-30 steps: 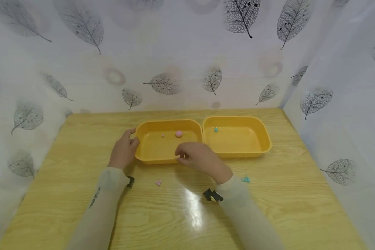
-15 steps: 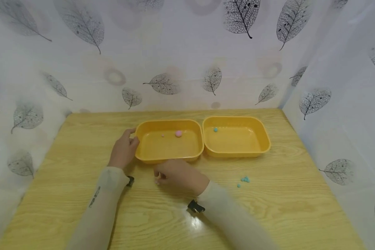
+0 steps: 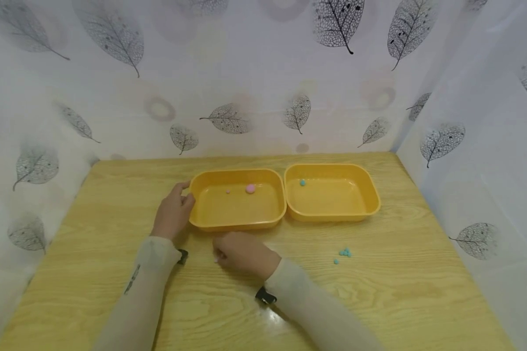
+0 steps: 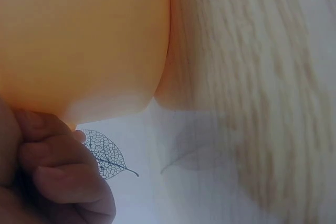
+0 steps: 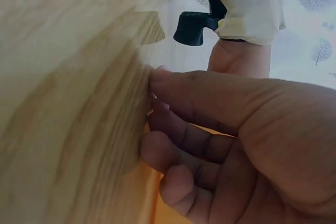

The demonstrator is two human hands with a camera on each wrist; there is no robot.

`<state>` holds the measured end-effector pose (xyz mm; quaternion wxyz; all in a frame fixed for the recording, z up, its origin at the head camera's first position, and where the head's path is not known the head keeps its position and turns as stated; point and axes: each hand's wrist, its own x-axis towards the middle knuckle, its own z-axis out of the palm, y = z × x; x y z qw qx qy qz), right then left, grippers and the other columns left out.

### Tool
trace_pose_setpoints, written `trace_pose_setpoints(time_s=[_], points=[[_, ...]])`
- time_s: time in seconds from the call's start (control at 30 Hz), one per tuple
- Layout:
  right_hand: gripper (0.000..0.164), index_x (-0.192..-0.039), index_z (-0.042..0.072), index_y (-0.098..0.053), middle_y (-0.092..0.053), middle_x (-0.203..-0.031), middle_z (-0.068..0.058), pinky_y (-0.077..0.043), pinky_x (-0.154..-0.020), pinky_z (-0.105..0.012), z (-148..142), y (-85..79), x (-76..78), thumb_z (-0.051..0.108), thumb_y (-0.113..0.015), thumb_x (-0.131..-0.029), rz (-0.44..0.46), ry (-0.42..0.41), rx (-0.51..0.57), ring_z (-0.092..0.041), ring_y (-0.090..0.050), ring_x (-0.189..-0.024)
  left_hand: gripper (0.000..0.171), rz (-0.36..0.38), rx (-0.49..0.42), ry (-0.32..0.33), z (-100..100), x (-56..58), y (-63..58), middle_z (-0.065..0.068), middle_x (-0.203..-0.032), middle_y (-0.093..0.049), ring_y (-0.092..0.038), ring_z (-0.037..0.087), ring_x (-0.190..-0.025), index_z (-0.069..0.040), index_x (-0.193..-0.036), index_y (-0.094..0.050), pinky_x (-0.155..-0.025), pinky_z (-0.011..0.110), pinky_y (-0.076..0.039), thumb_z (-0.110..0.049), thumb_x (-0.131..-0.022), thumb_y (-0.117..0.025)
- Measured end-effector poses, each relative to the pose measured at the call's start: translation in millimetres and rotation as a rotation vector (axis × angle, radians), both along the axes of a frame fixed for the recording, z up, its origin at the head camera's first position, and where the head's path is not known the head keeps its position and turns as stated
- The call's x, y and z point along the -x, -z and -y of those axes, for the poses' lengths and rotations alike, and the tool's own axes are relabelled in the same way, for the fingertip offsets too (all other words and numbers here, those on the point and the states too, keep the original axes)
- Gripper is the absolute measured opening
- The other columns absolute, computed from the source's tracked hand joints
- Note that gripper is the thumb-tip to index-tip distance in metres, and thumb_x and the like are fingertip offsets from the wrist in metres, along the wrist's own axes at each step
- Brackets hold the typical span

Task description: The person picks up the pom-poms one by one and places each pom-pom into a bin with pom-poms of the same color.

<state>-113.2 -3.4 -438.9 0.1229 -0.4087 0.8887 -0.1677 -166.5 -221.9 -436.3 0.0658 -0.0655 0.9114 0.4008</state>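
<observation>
Left yellow tray [image 3: 233, 209]: upright, its end touching our left fingers [image 4: 68, 182].
Pink balls [image 3: 250, 188]: one larger, one small, in that tray beyond our right fingers [image 5: 159, 148].
Pink bead [image 3: 215, 261]: mostly hidden at those fingers; we cannot tell if pinched.

The left hand [image 3: 172, 212] grips the left yellow tray [image 3: 230, 208]; the right hand [image 3: 245, 254], fingers [image 5: 159, 150] curled, is in front of it.

"How's the light?"

"Soft and even in the head view, with faint glare on the wooden surface [image 3: 206, 312]."

"And the wrist views?"

"Dimmer and hazy, the left fingers [image 4: 68, 182] in shadow."
</observation>
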Motion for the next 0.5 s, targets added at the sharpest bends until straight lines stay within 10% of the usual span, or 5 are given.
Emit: trace_pose_setpoints(time_s=[0.5], points=[[0.02, -0.079, 0.018, -0.062, -0.055, -0.072, 0.01, -0.04, -0.061, -0.017, -3.9, -2.6, -0.1, 0.008, -0.068, -0.095, 0.099, 0.053, 0.013, -0.005, -0.046, -0.064, 0.057, 0.021, -0.016, -0.004, -1.3, -1.9, -3.2, 0.024, -0.146, -0.056, -0.06, 0.036, -0.123, -0.012, -0.162, -0.029, -0.104, 0.055, -0.049, -0.032, -0.109, -0.037]])
